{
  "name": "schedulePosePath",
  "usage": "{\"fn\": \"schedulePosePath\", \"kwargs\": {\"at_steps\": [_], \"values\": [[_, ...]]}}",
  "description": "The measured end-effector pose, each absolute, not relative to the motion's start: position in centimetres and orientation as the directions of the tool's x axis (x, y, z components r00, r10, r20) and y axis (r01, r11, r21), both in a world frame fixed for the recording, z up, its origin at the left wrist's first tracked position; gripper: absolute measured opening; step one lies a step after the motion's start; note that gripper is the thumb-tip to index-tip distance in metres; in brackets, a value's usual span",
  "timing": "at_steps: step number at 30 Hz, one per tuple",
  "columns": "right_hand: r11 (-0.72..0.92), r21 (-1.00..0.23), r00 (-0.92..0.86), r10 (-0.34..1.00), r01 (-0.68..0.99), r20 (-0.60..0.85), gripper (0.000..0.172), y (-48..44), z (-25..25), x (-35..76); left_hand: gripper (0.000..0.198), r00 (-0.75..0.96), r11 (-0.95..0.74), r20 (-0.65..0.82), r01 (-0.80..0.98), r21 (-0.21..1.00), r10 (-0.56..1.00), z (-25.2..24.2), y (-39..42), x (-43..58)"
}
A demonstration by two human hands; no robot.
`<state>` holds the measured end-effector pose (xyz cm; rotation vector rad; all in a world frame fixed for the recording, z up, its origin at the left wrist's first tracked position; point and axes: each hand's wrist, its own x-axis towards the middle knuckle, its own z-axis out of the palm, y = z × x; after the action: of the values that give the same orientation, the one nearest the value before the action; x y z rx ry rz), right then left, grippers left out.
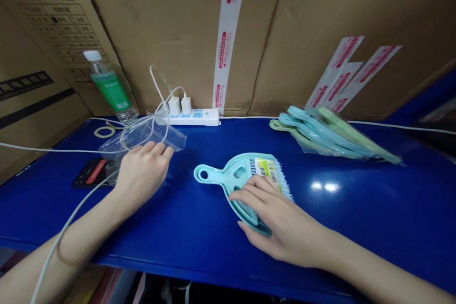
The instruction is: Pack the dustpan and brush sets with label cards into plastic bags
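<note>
The right hand [281, 221] lies flat on the dustpan set [245, 183] mid-table, fingers spread, not clamped. The left hand [144, 171] rests loosely curled on a clear bag [149, 135] well apart. Bagging seems under way; next, the bag's mouth needs opening.
</note>
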<state>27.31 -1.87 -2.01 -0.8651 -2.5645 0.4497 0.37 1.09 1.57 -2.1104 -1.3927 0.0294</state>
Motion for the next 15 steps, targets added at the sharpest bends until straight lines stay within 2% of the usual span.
{"fn": "schedulePosePath", "kwargs": {"at_steps": [7,10,15], "values": [[0.771,-0.387,-0.741,0.618,0.506,0.263,0.021,-1.4,-1.7,27.6,0.019,0.739,-0.512,0.322,0.653,-0.558,0.592,0.1,1.2,0.6],[0.777,-0.358,-0.728,0.62,0.518,0.292,0.02,-1.0,-1.7,28.1,0.019,0.796,-0.561,0.33,0.596,-0.574,0.508,-0.2,1.2,0.7],[0.787,-0.284,-0.693,0.616,0.547,0.374,0.019,-0.4,-1.8,28.8,0.019,0.827,-0.631,0.315,0.56,-0.537,0.465,-0.3,1.0,0.7]]}}
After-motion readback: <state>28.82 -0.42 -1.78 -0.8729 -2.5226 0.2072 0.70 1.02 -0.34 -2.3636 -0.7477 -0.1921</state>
